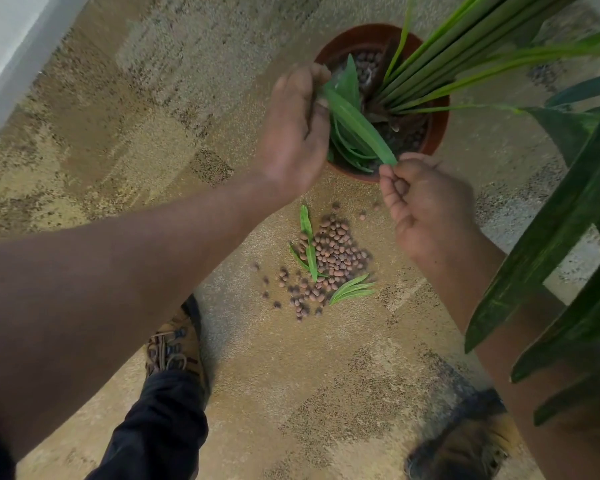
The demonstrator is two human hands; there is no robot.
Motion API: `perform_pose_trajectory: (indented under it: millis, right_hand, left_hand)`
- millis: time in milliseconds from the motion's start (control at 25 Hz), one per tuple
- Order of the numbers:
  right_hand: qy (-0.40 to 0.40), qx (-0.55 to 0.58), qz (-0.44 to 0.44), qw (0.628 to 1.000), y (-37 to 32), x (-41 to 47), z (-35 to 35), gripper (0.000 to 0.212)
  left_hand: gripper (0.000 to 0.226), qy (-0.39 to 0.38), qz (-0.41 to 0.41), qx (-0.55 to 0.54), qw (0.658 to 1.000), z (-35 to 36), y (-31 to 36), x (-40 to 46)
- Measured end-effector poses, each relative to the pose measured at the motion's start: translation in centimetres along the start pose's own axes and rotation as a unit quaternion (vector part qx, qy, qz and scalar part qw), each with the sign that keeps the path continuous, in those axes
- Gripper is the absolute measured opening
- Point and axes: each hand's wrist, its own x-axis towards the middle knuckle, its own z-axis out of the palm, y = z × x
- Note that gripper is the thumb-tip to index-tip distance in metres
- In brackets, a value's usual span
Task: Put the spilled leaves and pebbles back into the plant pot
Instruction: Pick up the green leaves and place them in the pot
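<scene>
Task partly done: several leaves already lie inside the brown pot (437, 133) at far right, and one long leaf (357, 124) is held over it, left hand (297, 133) pinching its far end, right hand (426, 209) pinching the near tip. Left to do: the pebble pile (329, 258) and a few loose leaves (309, 242) on the carpet (118, 133), near the pot. Plant stems (447, 60) crowd the pot's right side; big dark leaves (551, 237) overhang the right arm. Shoe (174, 348) nearby.
</scene>
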Motion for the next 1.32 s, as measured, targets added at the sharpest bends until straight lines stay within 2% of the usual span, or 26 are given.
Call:
perform_pose_trajectory:
  millis: [80, 200, 320, 360, 440, 520, 600, 680, 720, 800, 840, 960, 1040, 1120, 1240, 1320]
  right_hand:
    - [-0.011, -0.047, -0.047, 0.998, 0.4, 0.0, 0.7, 0.020]
    - [-0.036, -0.198, -0.128, 0.971, 1.6, -0.1, 0.9, 0.031]
    - [-0.058, -0.329, -0.215, 0.918, 2.7, -0.4, 0.0, 0.040]
    - [-0.071, -0.371, -0.251, 0.891, 2.7, -0.4, -0.2, 0.041]
    - [-0.106, -0.472, -0.321, 0.814, 2.7, 0.0, -0.6, 0.043]
    - [-0.140, -0.556, -0.354, 0.739, 2.8, 0.7, -0.6, 0.046]
    - [-0.157, -0.605, -0.363, 0.691, 3.0, 1.0, -0.7, 0.050]
    - [-0.155, -0.618, -0.378, 0.672, 3.2, 1.0, -1.0, 0.051]
    - [-0.145, -0.621, -0.391, 0.664, 3.3, 0.9, -1.3, 0.051]
    - [-0.113, -0.641, -0.418, 0.634, 3.3, 0.8, -1.5, 0.051]
    - [-0.099, -0.662, -0.417, 0.615, 3.3, 0.7, -1.6, 0.051]
    - [-0.111, -0.723, -0.371, 0.572, 3.3, 1.1, -1.6, 0.057]
    - [-0.124, -0.713, -0.376, 0.579, 3.4, 1.2, -1.8, 0.062]
    - [-0.102, -0.659, -0.424, 0.613, 3.7, 1.0, -2.4, 0.059]
    - [-0.051, -0.571, -0.488, 0.658, 5.0, 1.1, -3.9, 0.028]
    - [-0.084, -0.560, -0.426, 0.705, 6.2, 1.6, -5.0, 0.011]
  left_hand:
    - [0.031, -0.033, 0.006, 0.063, 0.997, 0.1, -0.2, -0.5]
    - [0.054, -0.094, 0.018, 0.127, 0.987, 0.2, -1.1, -0.9]
    - [0.044, -0.122, 0.064, 0.160, 0.977, -0.2, -1.9, -1.1]
    - [0.038, -0.142, 0.088, 0.191, 0.967, -0.3, -2.2, -1.1]
    - [0.035, -0.205, 0.127, 0.274, 0.931, -0.2, -2.7, -1.0]
    - [0.044, -0.274, 0.144, 0.323, 0.894, -0.1, -2.8, -0.7]
    - [0.054, -0.307, 0.165, 0.328, 0.878, -0.1, -2.7, -0.2]
    - [0.058, -0.299, 0.203, 0.327, 0.873, -0.4, -2.5, 0.0]
    - [0.057, -0.272, 0.215, 0.339, 0.875, -0.5, -2.5, -0.3]
    - [0.056, -0.209, 0.193, 0.382, 0.879, -0.7, -2.5, -1.3]
    - [0.057, -0.202, 0.168, 0.406, 0.875, -0.6, -2.7, -1.8]
    - [0.065, -0.254, 0.129, 0.450, 0.846, -0.2, -3.0, -2.0]
    - [0.074, -0.265, 0.126, 0.436, 0.851, 0.2, -3.2, -1.3]
    - [0.079, -0.244, 0.127, 0.407, 0.871, 0.3, -3.4, -1.2]
    - [0.064, -0.177, 0.140, 0.352, 0.908, -0.4, -3.8, -2.9]
    - [0.047, -0.162, 0.125, 0.335, 0.920, -0.3, -4.7, -4.7]
